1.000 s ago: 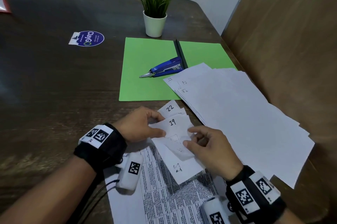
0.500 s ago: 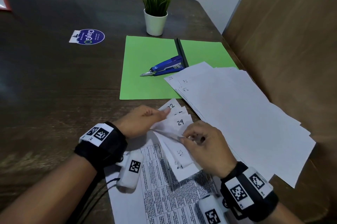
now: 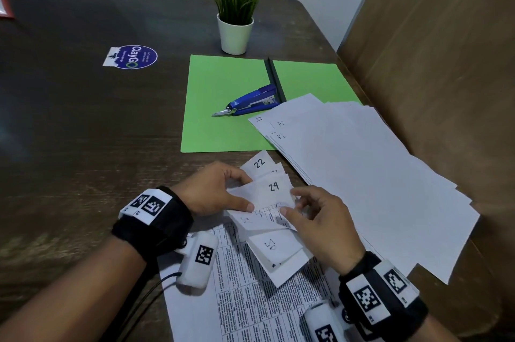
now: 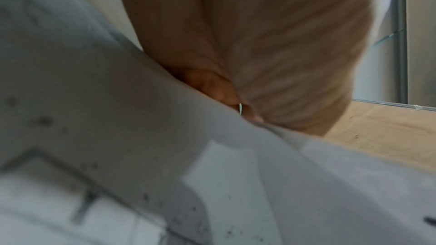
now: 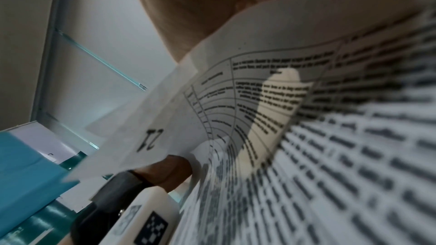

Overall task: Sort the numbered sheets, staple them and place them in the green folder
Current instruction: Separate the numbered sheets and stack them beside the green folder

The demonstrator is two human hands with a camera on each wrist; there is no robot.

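Left hand (image 3: 214,188) and right hand (image 3: 320,226) pinching fanned sheets (image 3: 271,192) above desk (image 3: 83,132) near front edge. Left thumb and fingers (image 3: 245,174) closed on fan's left edge; right fingers (image 3: 299,191) gripping right edge, thumb on top. Numbers 22 and 24 showing between hands, lower corners fanned toward wrist. Printed page (image 3: 250,300) under both wrists. Second pile (image 3: 362,174) spread right, overlapping open folder (image 3: 223,104). Stapler (image 3: 250,103) on folder, beside spine. Plant (image 3: 236,21) behind folder.
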